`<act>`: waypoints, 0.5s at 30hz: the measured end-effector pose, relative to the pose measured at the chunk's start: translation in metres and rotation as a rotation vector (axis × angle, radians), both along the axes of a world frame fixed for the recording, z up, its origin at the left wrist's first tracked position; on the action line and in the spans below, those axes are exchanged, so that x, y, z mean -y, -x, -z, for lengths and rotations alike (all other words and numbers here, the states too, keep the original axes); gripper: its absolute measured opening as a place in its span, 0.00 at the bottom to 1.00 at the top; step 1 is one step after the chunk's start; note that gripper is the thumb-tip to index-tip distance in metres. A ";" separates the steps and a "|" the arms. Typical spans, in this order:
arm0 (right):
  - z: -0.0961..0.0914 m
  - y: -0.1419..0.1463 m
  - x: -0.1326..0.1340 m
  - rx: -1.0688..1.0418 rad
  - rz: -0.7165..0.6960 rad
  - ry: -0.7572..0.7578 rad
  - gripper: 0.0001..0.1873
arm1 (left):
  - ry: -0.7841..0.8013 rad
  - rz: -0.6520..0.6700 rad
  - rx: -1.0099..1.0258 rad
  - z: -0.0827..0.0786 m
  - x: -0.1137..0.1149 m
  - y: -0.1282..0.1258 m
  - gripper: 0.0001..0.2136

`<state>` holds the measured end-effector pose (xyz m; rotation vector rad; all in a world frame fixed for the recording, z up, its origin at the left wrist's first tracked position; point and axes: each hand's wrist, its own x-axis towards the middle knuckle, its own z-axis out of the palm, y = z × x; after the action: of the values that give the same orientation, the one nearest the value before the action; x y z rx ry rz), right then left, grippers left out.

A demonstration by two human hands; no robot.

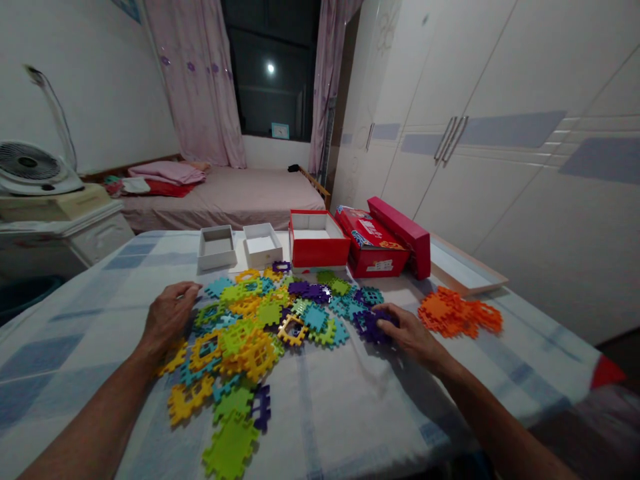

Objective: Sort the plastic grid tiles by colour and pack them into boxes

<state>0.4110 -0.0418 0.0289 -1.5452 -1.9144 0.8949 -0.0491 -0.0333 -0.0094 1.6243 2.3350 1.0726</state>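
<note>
A loose heap of flat, notched plastic building pieces [270, 312] in yellow, green, teal and purple spreads over the table. At its left edge rests my left hand [170, 313], fingers curled, beside teal and yellow pieces; whether it holds anything is hidden. On the right side of the heap, my right hand [403, 333] grips a purple building piece [371, 326] between thumb and fingers, low over the cloth. Further right lies a separate pile of orange pieces [453, 312]. Another purple piece [261, 408] lies near the front beside a large green piece [231, 448].
Along the table's back stand two small white boxes [217, 259], an open red box [320, 253], a printed red box [379, 260] with a long pink-red box [403, 233] leaning on it, and a shallow tray [467, 283]. A checked cloth [350, 413] covers the table.
</note>
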 end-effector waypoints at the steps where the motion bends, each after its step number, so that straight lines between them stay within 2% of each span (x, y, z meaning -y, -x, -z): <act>1: 0.002 0.004 0.000 0.073 0.009 -0.021 0.21 | 0.000 -0.009 -0.005 0.001 -0.002 0.000 0.21; 4: 0.013 0.012 -0.004 0.286 0.068 -0.112 0.25 | 0.015 0.004 -0.019 0.003 -0.006 -0.002 0.24; 7: 0.023 0.013 -0.005 0.354 0.087 -0.208 0.22 | 0.054 0.037 -0.047 0.005 -0.007 -0.001 0.25; 10: 0.027 0.012 0.001 0.318 0.123 -0.303 0.17 | 0.079 0.041 -0.061 0.005 -0.008 0.001 0.27; 15: 0.023 0.006 0.009 0.077 0.114 -0.170 0.15 | 0.104 0.041 -0.081 0.003 -0.007 -0.002 0.28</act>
<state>0.4050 -0.0510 0.0063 -1.5885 -1.8809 0.6157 -0.0474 -0.0261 -0.0121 1.6995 2.3523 0.8773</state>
